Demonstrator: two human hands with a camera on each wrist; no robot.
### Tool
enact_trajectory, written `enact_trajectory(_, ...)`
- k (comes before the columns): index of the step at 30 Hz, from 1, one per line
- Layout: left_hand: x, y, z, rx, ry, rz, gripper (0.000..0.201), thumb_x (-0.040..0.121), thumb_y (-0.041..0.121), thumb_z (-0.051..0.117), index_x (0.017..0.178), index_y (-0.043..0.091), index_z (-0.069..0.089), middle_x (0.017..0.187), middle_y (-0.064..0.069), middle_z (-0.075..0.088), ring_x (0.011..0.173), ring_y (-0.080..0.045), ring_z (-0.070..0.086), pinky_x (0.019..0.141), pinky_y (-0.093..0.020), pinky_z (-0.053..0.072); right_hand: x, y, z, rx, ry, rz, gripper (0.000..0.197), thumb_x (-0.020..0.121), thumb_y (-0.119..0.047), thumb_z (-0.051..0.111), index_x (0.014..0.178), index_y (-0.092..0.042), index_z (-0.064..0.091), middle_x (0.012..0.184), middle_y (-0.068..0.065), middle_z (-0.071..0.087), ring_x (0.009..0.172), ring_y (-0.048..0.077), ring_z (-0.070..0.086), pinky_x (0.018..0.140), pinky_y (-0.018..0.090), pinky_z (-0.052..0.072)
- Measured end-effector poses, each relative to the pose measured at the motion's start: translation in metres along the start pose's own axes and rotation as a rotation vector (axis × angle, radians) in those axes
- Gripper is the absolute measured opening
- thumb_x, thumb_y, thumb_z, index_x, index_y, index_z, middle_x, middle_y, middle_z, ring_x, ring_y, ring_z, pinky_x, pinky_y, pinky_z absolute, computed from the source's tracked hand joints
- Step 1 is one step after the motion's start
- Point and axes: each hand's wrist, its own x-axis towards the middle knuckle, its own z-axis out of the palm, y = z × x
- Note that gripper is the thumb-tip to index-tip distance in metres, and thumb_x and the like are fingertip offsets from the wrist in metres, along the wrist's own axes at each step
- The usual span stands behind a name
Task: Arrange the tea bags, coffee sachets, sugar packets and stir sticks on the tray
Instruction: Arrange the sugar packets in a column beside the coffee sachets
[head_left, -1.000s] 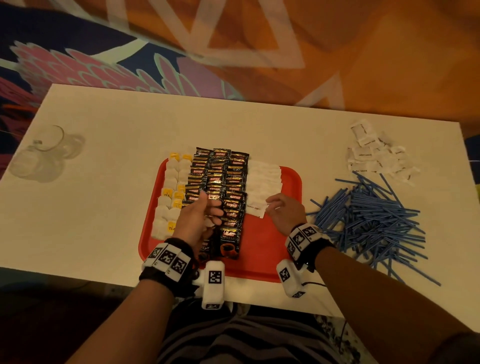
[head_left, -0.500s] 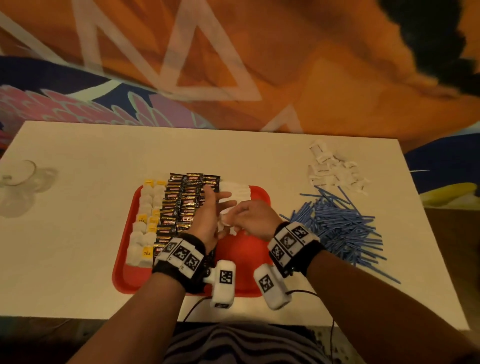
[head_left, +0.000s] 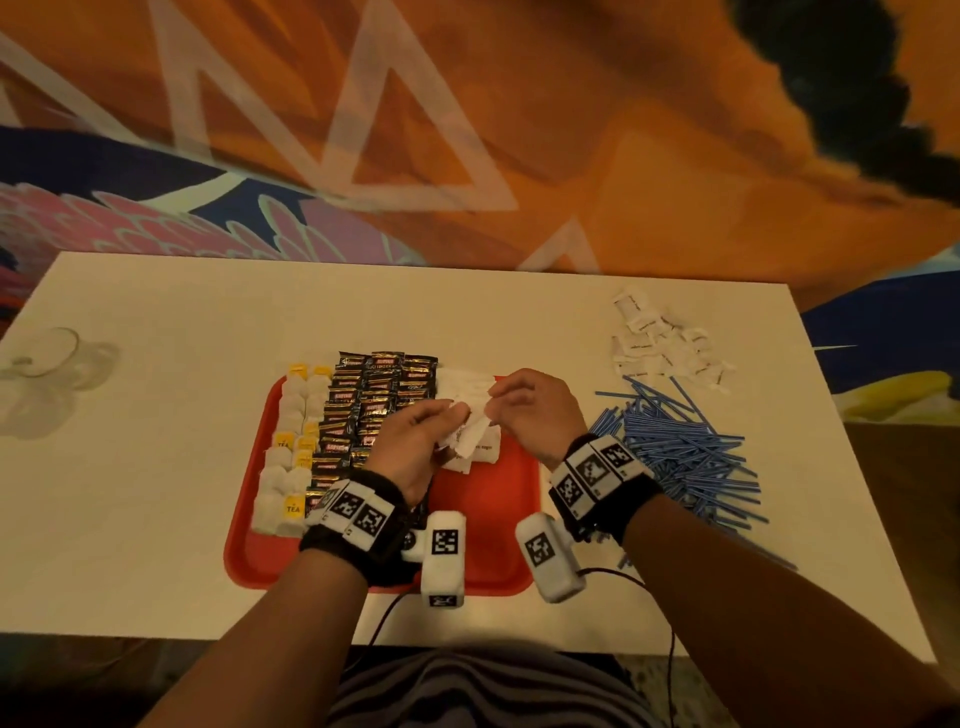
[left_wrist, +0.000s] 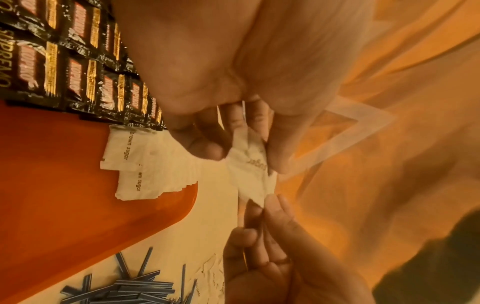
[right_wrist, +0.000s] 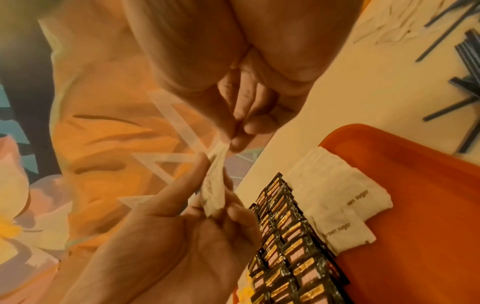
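A red tray (head_left: 488, 525) lies before me with white tea bags (head_left: 291, 457) in its left column, black coffee sachets (head_left: 374, 400) in the middle and a row of white sugar packets (head_left: 462, 382) to their right. Above that row my left hand (head_left: 415, 447) holds a small bunch of white sugar packets (head_left: 470, 441) (left_wrist: 253, 172) (right_wrist: 214, 191) between thumb and fingers. My right hand (head_left: 524, 410) pinches the top edge of that bunch. Loose sugar packets (head_left: 660, 343) and a heap of blue stir sticks (head_left: 680, 447) lie on the table to the right.
The white table (head_left: 156, 467) carries a clear glass (head_left: 41, 364) at its far left edge. A patterned orange and blue floor lies beyond the table. The right part of the tray shows bare red. Cables hang at the near table edge.
Both hands have come together over the sugar row. The left hand left the coffee sachets and now holds a bunch of sugar packets, lifted off the tray; the right hand pinches it.
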Motion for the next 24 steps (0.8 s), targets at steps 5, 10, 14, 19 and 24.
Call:
enact_trajectory(5, 0.003, -0.003, 0.000, -0.045, 0.066, 0.016, 0.008, 0.090, 0.012, 0.070, 0.096, 0.012, 0.065, 0.080, -0.001, 0.069, 0.071, -0.013, 0.064, 0.061, -0.028, 0.050, -0.006, -0.001, 0.009, 0.114, -0.148, 0.095, 0.026, 0.076, -0.024, 0.083, 0.095, -0.014, 0.068, 0.082, 0.001, 0.072, 0.078, 0.020, 0.069, 0.064, 0.034, 0.055)
enact_trajectory(10, 0.005, -0.003, -0.008, -0.088, 0.032, -0.045, 0.011, 0.093, 0.003, 0.064, 0.091, 0.013, 0.059, 0.074, -0.001, 0.070, 0.066, -0.012, 0.066, 0.065, -0.027, 0.052, -0.004, 0.002, 0.011, 0.175, -0.078, 0.110, 0.011, 0.086, -0.007, 0.070, 0.078, -0.014, 0.066, 0.078, 0.002, 0.068, 0.072, 0.015, 0.063, 0.061, 0.026, 0.051)
enact_trajectory(14, 0.006, -0.008, -0.016, -0.124, 0.049, -0.045, 0.010, 0.093, 0.000, 0.063, 0.098, 0.009, 0.061, 0.081, -0.004, 0.073, 0.070, -0.013, 0.070, 0.065, -0.022, 0.058, -0.004, 0.001, 0.014, 0.302, -0.111, 0.159, 0.005, 0.093, -0.013, 0.063, 0.093, -0.012, 0.058, 0.086, 0.002, 0.069, 0.076, 0.014, 0.065, 0.065, 0.027, 0.051)
enact_trajectory(19, 0.009, -0.012, -0.021, -0.179, 0.051, -0.053, 0.020, 0.094, 0.003, 0.062, 0.114, 0.005, 0.064, 0.100, -0.011, 0.071, 0.081, -0.015, 0.071, 0.068, -0.022, 0.059, -0.008, 0.006, 0.022, 0.160, -0.230, 0.101, 0.013, 0.080, -0.020, 0.079, 0.086, -0.017, 0.068, 0.081, 0.001, 0.071, 0.072, 0.011, 0.067, 0.062, 0.024, 0.051)
enact_trajectory(24, 0.012, -0.015, -0.026, -0.188, 0.091, -0.076, 0.012, 0.093, -0.003, 0.060, 0.103, 0.003, 0.063, 0.097, -0.014, 0.073, 0.080, -0.017, 0.074, 0.070, -0.025, 0.061, -0.006, 0.010, 0.025, 0.075, -0.287, 0.054, 0.018, 0.079, -0.018, 0.080, 0.091, -0.022, 0.068, 0.085, -0.004, 0.069, 0.075, 0.008, 0.065, 0.062, 0.024, 0.054)
